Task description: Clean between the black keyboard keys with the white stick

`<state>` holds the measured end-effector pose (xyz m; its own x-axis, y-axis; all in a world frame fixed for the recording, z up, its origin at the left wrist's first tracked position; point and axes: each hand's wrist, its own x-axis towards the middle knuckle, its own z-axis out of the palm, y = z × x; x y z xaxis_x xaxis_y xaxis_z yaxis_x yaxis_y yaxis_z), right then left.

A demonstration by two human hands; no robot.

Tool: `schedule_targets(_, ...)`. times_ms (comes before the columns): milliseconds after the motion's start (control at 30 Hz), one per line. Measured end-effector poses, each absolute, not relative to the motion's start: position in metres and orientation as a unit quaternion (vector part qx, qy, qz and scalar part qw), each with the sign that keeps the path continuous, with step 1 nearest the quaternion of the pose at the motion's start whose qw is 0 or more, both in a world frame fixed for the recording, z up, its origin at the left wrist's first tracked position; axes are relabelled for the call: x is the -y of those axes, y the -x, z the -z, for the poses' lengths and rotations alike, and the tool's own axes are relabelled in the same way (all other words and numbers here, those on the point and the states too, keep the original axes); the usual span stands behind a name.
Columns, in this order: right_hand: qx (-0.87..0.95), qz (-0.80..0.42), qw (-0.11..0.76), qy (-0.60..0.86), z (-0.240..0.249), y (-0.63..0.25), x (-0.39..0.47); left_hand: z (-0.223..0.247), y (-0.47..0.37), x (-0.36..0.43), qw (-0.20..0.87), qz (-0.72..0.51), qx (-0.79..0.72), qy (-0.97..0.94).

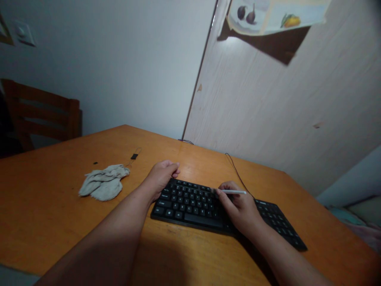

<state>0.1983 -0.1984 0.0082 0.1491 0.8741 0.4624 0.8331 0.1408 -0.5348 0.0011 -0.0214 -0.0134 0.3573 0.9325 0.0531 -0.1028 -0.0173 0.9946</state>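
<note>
The black keyboard point(190, 204) lies on the worktop point(166, 250) between the person's hands. The right hand point(239, 208) grips a slim white stick point(235, 192) over the keys; the left hand point(162, 176) is curled at the upper left corner, and I cannot tell whether it grasps the edge. Work with the stick seems under way; how much is done or left is unclear. A Windows logo shows on a bottom-row key; other key legends and any brand are too small to read. Farther off lie crumpled pale fabric point(105, 184), a small black tag point(134, 156) and a dark cable point(236, 169).
</note>
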Motion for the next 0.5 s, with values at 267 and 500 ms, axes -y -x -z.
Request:
schedule_targets(267,0.653,-0.016,0.380,0.655,-0.0100,-0.1992,0.2001,0.0148,-0.0009,0.0198,0.589,-0.425,-0.373,-0.578)
schedule_targets(500,0.658,-0.021,0.420,0.625,-0.0110,-0.1924,0.2024,0.0159,-0.0014,0.0194,0.588,-0.430,-0.373,-0.575)
